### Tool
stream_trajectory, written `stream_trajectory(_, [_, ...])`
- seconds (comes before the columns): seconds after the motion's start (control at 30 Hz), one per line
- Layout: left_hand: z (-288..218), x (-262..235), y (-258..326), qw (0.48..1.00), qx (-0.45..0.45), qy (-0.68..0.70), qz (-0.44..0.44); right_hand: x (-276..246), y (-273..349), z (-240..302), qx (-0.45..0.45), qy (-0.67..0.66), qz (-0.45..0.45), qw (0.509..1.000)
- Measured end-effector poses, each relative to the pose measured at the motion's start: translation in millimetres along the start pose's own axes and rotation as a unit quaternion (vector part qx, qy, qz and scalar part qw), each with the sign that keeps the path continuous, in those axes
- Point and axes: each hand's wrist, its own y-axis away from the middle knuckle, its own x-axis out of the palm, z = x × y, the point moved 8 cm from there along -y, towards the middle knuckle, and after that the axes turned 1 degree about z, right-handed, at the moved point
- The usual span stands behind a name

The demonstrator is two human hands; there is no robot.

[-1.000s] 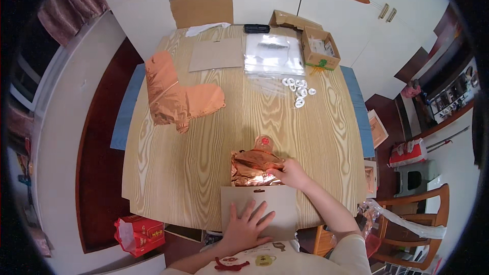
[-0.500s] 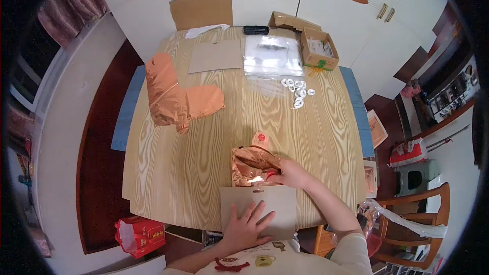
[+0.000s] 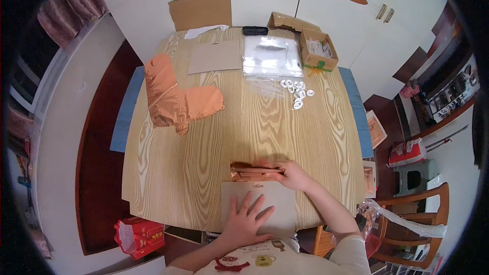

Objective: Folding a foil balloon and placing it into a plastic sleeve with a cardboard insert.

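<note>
The left hand (image 3: 247, 219) lies flat, fingers spread wide, pressing on a brown envelope (image 3: 259, 209) at the near edge of the wooden table (image 3: 244, 122). The envelope's bottom hangs slightly past that edge. The right hand (image 3: 291, 175) sits at the envelope's top right corner, fingers narrowed around the end of a folded copper foil piece (image 3: 252, 171). That foil lies flattened along the envelope's top edge, touching it, partly tucked at the opening; how far it goes inside cannot be told.

On the left side of the table lies a larger crumpled copper foil sheet (image 3: 175, 97), well apart from both hands. Toward the far edge rest a flat brown card (image 3: 215, 56), a clear plastic bag (image 3: 271, 56) and, just beside the bag, a small open cardboard box (image 3: 318, 49) with a green tie. A cluster of small white rings (image 3: 296, 90) lies near the bag's near right corner. A black object (image 3: 254, 30) and a white cloth (image 3: 204, 31) sit at the far edge. A red bag (image 3: 140, 235) stands on the floor below the table's near left corner, and a wooden chair (image 3: 417, 219) stands to the right.
</note>
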Motion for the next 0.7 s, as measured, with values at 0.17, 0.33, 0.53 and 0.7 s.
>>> stream_trajectory(0.17, [0, -5, 0, 1.000, -0.004, 0.000, -0.014, 1, 22, 18, -0.072, 0.015, -0.026, 0.997])
stream_trajectory(0.33, [5, 19, 2, 0.992, -0.049, 0.047, 0.105, 22, 52, 39, -0.202, 0.125, -0.047, 0.970])
stream_trajectory(0.53, [10, 2, -4, 0.995, -0.032, 0.087, 0.033, 39, 59, 37, -0.231, 0.211, -0.033, 0.949])
stream_trajectory(0.7, [52, -11, 19, 0.996, 0.026, 0.081, -0.028, 37, 60, 42, -0.237, 0.235, -0.047, 0.942])
